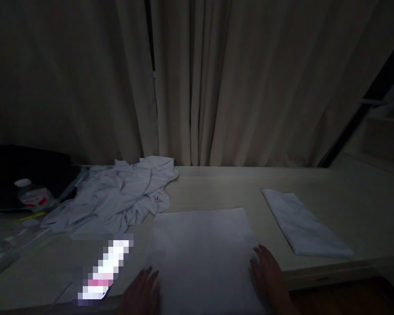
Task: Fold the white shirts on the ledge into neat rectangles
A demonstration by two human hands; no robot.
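Observation:
A white cloth [203,258] lies spread flat on the table in front of me, its lower part running out of view. At its left edge rests my left hand [141,291], fingers stretched out and a little apart, slightly blurred. My right hand [267,273] touches the right edge with its fingers loosely bent and apart. Neither hand visibly grips the cloth. To the right of it lies a folded white cloth [305,225]. Back left is a crumpled pile of white cloth [128,192].
A bright, pixelated oblong object [105,271] lies left of my left hand. Beyond it are a plastic bottle with a red label [34,194], a dark bag-like item [29,164] and a yellow stick [33,216]. Curtains [184,87] hang behind the pale table [216,188].

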